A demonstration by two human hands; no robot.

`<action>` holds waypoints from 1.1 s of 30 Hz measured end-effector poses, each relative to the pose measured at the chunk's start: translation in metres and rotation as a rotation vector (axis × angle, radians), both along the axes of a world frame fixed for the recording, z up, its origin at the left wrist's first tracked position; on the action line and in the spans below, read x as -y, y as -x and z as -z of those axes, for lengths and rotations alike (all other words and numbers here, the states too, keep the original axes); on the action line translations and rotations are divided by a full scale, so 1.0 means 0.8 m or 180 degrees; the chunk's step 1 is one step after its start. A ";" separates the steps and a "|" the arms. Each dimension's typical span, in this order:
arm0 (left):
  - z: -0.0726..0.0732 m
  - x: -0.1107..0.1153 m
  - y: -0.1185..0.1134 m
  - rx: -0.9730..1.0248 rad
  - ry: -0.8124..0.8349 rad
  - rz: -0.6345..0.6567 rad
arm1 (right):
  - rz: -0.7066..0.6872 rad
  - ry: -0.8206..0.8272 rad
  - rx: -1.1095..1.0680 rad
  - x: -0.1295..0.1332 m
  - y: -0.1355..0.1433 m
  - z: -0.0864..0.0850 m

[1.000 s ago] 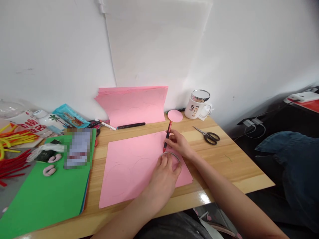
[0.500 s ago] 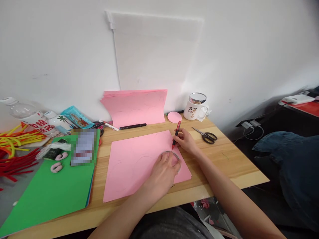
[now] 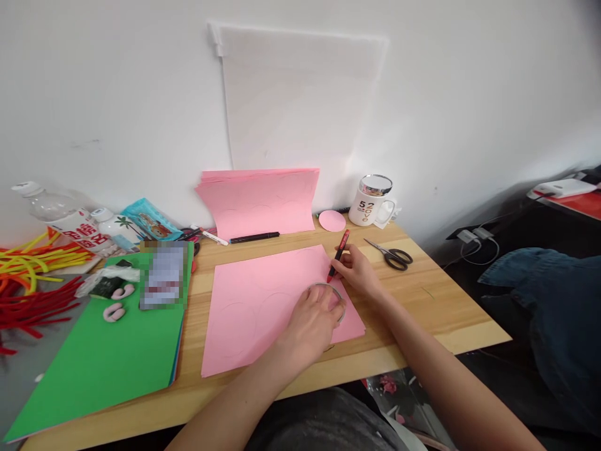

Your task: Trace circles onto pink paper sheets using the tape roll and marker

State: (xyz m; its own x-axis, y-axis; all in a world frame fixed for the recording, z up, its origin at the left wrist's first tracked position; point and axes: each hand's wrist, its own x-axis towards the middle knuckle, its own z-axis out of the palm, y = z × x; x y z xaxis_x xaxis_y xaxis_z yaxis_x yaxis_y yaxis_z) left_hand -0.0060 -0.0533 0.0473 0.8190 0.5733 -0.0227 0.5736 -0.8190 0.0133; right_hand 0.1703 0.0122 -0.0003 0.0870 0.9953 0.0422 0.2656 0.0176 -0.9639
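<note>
Pink paper (image 3: 239,313) with faint drawn circles lies on the wooden table (image 3: 451,307). My left hand (image 3: 314,319) rests on its right part, fingers spread over a round clear disc with a grey rim (image 3: 344,307), pressing it against the sheet. My right hand (image 3: 357,269) is closed round a red and black pen (image 3: 339,254). The pen's tip is down at the upper edge of the disc. Behind the sheet, more pink paper (image 3: 263,203) leans on the wall, with a pink paper circle (image 3: 332,220) to its right.
Black-handled scissors (image 3: 397,258) and a white mug (image 3: 369,207) are at the right. A black marker (image 3: 255,237) lies behind the sheet. Green paper (image 3: 117,357), a phone (image 3: 164,275), bottles (image 3: 77,225) and red and yellow strips (image 3: 37,294) fill the left.
The view has shifted slightly, so most things appear a little further right. Both hands keep nearly the same places, with the pen still by the disc's upper edge.
</note>
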 end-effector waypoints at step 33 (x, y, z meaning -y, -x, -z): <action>-0.020 -0.017 -0.004 -0.0071 0.0635 -0.0218 | 0.0732 0.0234 -0.1104 0.147 -0.008 -0.004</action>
